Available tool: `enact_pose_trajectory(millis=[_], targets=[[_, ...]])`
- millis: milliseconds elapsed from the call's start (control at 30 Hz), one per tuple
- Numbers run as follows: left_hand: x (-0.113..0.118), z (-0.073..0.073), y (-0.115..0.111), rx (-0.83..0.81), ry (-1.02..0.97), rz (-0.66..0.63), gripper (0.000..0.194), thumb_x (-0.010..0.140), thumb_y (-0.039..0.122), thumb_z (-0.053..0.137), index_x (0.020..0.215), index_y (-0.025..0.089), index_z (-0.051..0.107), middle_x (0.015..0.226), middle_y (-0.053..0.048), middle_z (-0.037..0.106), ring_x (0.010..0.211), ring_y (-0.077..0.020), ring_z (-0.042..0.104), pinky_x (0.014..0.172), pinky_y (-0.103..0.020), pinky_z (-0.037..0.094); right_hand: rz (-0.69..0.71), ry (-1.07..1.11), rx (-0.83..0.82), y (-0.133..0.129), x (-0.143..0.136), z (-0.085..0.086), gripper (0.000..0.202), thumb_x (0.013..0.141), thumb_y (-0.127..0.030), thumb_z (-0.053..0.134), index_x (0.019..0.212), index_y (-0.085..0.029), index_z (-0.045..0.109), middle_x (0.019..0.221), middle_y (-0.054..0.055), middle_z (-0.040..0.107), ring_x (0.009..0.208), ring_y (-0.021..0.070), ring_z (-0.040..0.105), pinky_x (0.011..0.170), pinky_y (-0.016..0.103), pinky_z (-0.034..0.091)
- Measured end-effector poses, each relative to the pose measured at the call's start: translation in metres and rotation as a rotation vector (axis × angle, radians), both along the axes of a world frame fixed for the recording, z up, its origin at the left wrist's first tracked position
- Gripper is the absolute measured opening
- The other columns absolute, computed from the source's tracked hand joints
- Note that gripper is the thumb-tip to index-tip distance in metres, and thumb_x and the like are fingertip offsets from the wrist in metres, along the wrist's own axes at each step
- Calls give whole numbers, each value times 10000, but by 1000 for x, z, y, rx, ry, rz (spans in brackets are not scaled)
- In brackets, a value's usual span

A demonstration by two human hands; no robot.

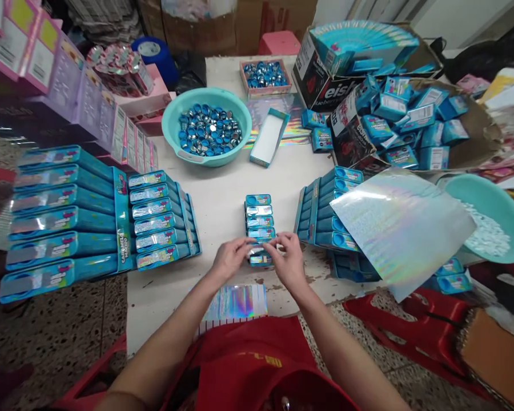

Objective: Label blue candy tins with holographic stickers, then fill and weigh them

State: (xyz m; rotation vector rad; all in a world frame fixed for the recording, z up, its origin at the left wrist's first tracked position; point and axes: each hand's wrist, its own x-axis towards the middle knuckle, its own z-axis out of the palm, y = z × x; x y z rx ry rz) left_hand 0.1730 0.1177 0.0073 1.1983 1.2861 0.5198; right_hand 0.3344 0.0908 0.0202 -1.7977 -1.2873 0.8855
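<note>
A column of several small blue packs (259,210) stands at the middle of the white table. Both hands meet over its near end. My left hand (233,260) is at the column's left side, thumb and forefinger pinched near a shiny strip. From the right, my right hand (288,260) reaches over the same pack with its fingertips closed together; what lies between them is too small to make out. Just in front of my body, a sheet of holographic strips (236,302) lies on the table. The lowest pack (261,260) shows between the hands.
Stacked blue packs (64,220) rise at left, others (317,211) at right under a holographic sheet (402,228). Behind are a teal basin (206,161) of round caps, an open blue tray (269,138) and cardboard boxes (351,134). A teal bowl (497,191) sits far right.
</note>
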Motion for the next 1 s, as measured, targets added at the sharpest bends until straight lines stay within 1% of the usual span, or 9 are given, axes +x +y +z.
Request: enact_pose_trajectory(millis=[200, 367, 467, 600, 667, 767, 833, 933, 1000], targets=[[0, 3, 97, 339, 336, -10, 160, 837, 228, 414, 969, 218, 505, 665, 27, 538, 693, -170, 568, 679, -275, 399, -126, -49, 29, 100, -10, -20, 97, 701, -282, 650, 694, -185, 643, 927, 67, 549, 1012, 239, 519, 951, 384, 378], [11, -18, 128, 340, 416, -59, 149, 833, 162, 383, 940, 221, 467, 723, 4, 559, 725, -183, 578, 703, -294, 416, -161, -61, -63, 133, -9, -36, 58, 685, -216, 598, 641, -181, 614, 935, 79, 555, 1007, 234, 526, 942, 360, 388], [13, -34, 129, 276, 351, -21, 158, 839, 167, 382, 968, 216, 459, 706, 14, 555, 702, -174, 583, 698, -292, 437, -181, -43, -79, 134, -10, -47, 28, 665, -208, 594, 675, -182, 591, 945, 82, 576, 1003, 225, 539, 914, 334, 414], [15, -49, 119, 162, 376, 87, 280, 828, 199, 450, 1105, 191, 487, 771, -22, 626, 805, -203, 627, 786, -330, 462, -341, 117, -125, 131, -6, -54, 515, 598, -253, 673, 1081, -153, 526, 1228, 140, 503, 931, 208, 591, 807, 327, 484], [21, -54, 110, 125, 344, 186, 374, 841, 248, 472, 1207, 173, 483, 984, -88, 667, 1006, -231, 612, 916, -358, 431, -332, 175, -132, 130, -2, -56, 652, 631, -314, 668, 1226, -160, 448, 1314, 155, 461, 1005, 227, 584, 835, 343, 485], [34, -59, 94, 114, 77, 346, 586, 875, 414, 464, 1401, 190, 334, 1433, -108, 437, 1324, -217, 397, 1084, -330, 306, -192, 238, -153, 129, 3, -63, 605, 704, -438, 617, 1239, -183, 489, 1292, 127, 531, 1150, 257, 520, 965, 398, 427], [39, -59, 84, 35, -133, 345, 732, 852, 521, 485, 1464, 212, 228, 1529, -76, 285, 1396, -209, 282, 1123, -319, 255, -117, 362, -229, 126, 5, -68, 565, 717, -477, 613, 1205, -203, 540, 1230, 100, 596, 1143, 254, 538, 983, 410, 424], [38, -54, 64, -111, -322, 456, 827, 797, 622, 516, 1465, 214, 250, 1531, -78, 281, 1414, -236, 236, 1140, -346, 238, -125, 630, -299, 103, 5, -72, 563, 736, -554, 601, 1197, -233, 563, 1167, 64, 648, 1113, 242, 583, 945, 397, 471], [40, -48, 43, -175, -446, 562, 837, 755, 626, 576, 1442, 228, 310, 1497, -91, 352, 1381, -270, 310, 1118, -379, 291, -70, 807, -295, 78, 4, -73, 565, 765, -622, 542, 1171, -233, 591, 1136, 57, 670, 1109, 254, 599, 926, 417, 491]])
